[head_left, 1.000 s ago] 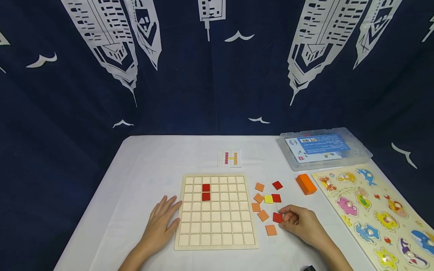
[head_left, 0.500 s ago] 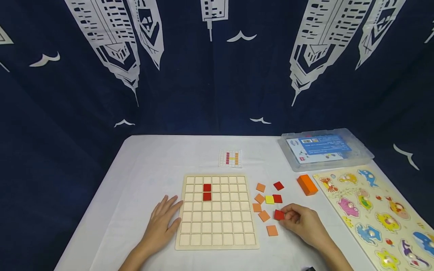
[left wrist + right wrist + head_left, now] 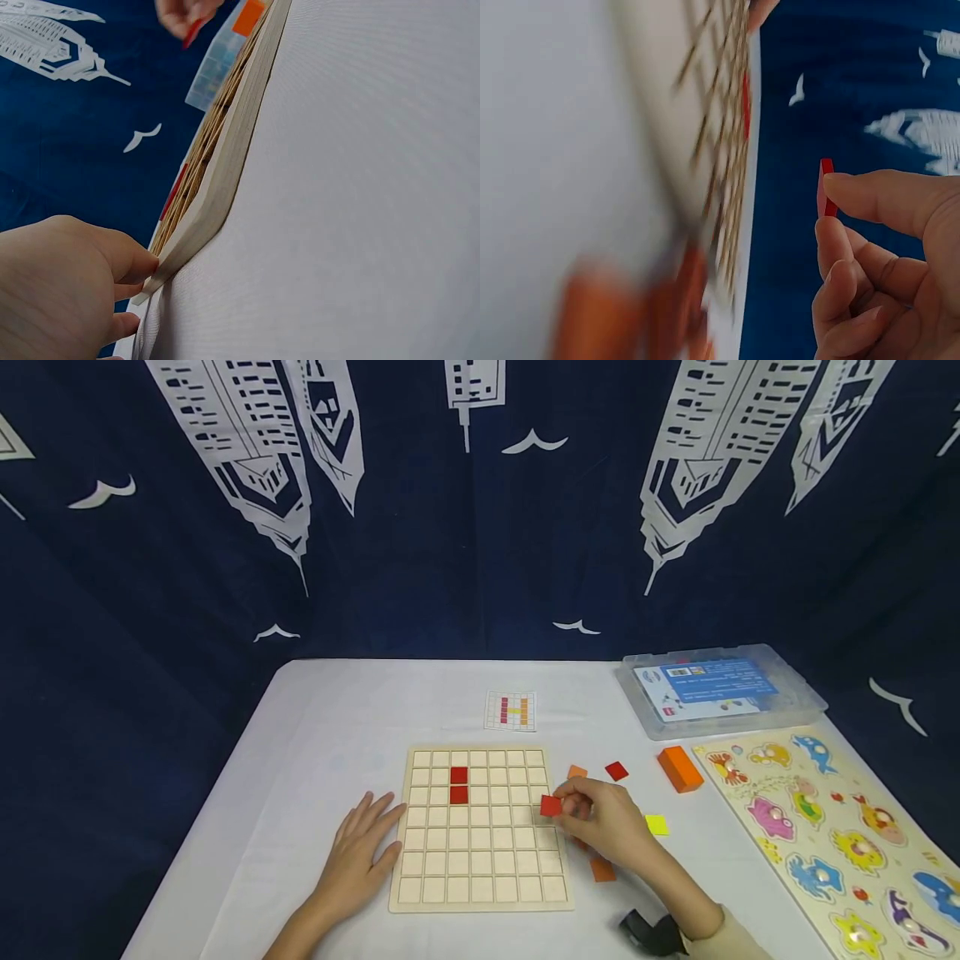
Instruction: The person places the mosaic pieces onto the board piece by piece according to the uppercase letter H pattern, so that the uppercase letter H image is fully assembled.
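Note:
My right hand (image 3: 606,820) pinches a red square tile (image 3: 551,806) between thumb and finger, above the right edge of a wooden grid board (image 3: 480,910). In the right wrist view the same red tile (image 3: 826,187) stands on edge between the fingertips. Two red tiles (image 3: 459,775) sit one below the other in grid cells, in the third column. My left hand (image 3: 357,860) lies with fingers extended at the board's left edge. In the left wrist view the left hand's fingers (image 3: 135,259) touch the board's rim (image 3: 217,187).
Loose orange tiles (image 3: 602,870), a red tile (image 3: 617,770) and a yellow tile (image 3: 656,825) lie right of the board. A pattern card (image 3: 510,711) is behind it. Farther right are an orange block (image 3: 679,769), a plastic case (image 3: 712,689) and an animal puzzle board (image 3: 817,827).
My right hand has lifted the red tile from the table and carried it left to the board's right edge. The left hand stays in place.

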### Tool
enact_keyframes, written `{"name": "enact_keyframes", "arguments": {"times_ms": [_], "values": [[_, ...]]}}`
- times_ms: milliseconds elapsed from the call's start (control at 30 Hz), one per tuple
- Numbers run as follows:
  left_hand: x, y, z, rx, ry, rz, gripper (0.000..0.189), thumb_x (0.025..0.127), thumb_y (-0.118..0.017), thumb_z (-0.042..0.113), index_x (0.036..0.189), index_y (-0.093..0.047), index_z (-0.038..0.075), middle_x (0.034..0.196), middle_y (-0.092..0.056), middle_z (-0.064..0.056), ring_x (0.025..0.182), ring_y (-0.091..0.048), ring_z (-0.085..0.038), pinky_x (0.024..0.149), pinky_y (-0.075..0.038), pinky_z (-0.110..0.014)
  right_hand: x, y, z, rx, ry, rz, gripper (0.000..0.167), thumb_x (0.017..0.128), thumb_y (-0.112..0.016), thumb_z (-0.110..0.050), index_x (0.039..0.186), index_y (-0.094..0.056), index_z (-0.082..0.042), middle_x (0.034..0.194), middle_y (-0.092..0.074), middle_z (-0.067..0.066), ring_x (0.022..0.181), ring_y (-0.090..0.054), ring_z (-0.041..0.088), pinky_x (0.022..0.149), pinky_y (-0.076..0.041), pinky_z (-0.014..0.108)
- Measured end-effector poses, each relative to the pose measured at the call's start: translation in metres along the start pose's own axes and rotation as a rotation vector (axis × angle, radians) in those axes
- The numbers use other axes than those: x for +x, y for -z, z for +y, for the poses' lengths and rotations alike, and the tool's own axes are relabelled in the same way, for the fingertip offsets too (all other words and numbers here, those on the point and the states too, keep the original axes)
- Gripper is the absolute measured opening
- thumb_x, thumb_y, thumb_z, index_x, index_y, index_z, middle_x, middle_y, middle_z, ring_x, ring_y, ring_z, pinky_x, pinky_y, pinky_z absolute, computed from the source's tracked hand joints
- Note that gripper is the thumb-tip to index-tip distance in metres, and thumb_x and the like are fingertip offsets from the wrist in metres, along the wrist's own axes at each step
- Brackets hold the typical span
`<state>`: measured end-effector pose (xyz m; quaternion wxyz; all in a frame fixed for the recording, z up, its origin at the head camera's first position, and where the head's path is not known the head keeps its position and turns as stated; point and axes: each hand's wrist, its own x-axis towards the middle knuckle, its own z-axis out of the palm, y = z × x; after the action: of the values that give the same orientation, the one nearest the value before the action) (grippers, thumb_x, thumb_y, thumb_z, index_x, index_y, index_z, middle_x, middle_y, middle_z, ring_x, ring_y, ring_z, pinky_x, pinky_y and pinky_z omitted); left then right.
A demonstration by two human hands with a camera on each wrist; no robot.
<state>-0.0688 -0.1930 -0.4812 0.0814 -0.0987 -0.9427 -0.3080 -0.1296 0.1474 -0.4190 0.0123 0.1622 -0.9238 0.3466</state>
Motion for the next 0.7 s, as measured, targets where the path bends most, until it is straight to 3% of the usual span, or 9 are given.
{"name": "enact_keyframes", "arguments": {"times_ms": [167, 367, 700], "values": [[0.000, 0.000, 0.000, 0.000, 0.004, -0.002, 0.049, 0.092, -0.062, 0.013, 0.140, -0.054, 0.010, 0.152, -0.043, -0.014, 0.147, -0.022, -0.042, 0.116, -0.014, -0.062, 0.022, -0.024, -0.028, 0.037, 0.051, -0.048, 0.018, 0.075, -0.080, -0.008, 0.088, -0.069, -0.014, 0.067, -0.057, -0.014, 0.056, -0.042, 0.002, 0.051, -0.036, 0.018], [-0.001, 0.000, -0.002, -0.001, -0.005, 0.001, 0.048, 0.092, -0.061, 0.013, 0.140, -0.053, 0.010, 0.152, -0.043, -0.013, 0.147, -0.023, -0.041, 0.116, -0.015, -0.062, 0.035, -0.051, -0.052, 0.040, 0.112, -0.122, 0.018, 0.074, -0.079, -0.010, 0.088, -0.069, -0.015, 0.066, -0.057, -0.015, 0.055, -0.044, 0.000, 0.053, -0.037, 0.018], [-0.001, 0.001, 0.000, 0.002, 0.005, -0.002, 0.048, 0.092, -0.062, 0.013, 0.139, -0.054, 0.009, 0.152, -0.043, -0.014, 0.147, -0.023, -0.042, 0.116, -0.015, -0.062, 0.046, -0.075, -0.059, 0.004, 0.160, -0.172, 0.018, 0.073, -0.080, -0.009, 0.088, -0.068, -0.010, 0.066, -0.056, -0.011, 0.059, -0.048, 0.003, 0.054, -0.040, 0.019]]}}
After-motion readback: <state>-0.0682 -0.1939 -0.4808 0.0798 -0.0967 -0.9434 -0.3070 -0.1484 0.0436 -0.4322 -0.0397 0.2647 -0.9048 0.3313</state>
